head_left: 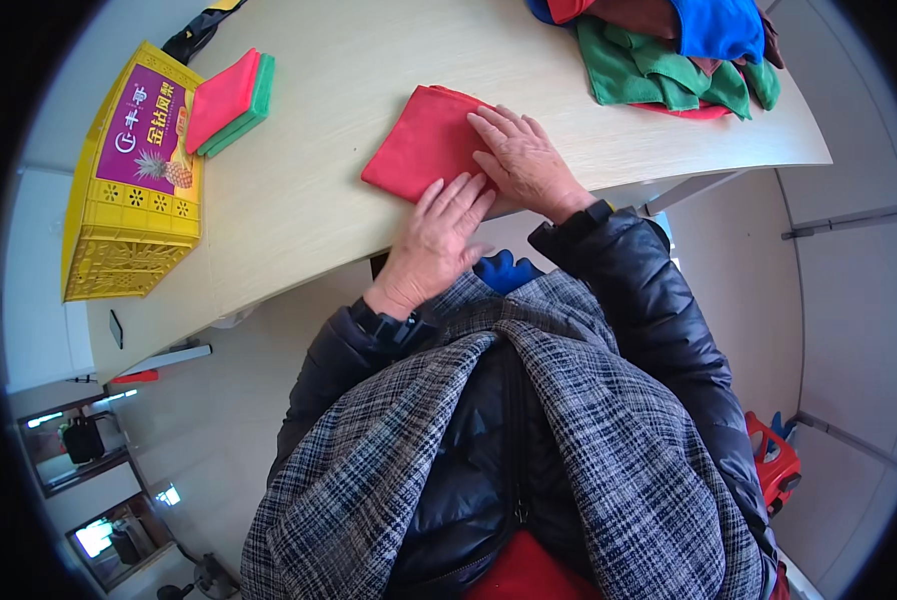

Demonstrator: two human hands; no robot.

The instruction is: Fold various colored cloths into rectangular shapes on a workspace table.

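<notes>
A red cloth (418, 140), folded into a rough square, lies near the front edge of the pale wooden table (318, 190). Across its right part rests my right hand (528, 160), palm down with the fingers stretched out. My left hand (433, 240) reaches over the table's edge, its fingertips lying flat on the cloth's near side. Neither hand grips anything. Further left sits a small stack of folded cloths, a red cloth (223, 100) on top and a green cloth (258, 105) under it, beside a yellow basket.
The yellow plastic basket (138, 270) with a purple label stands at the table's left end. A loose heap of green (648, 70), blue (723, 30), brown and red cloths lies at the far right. A dark strap-like item (193, 38) is at the far left. A red plastic object (773, 460) stands lower right.
</notes>
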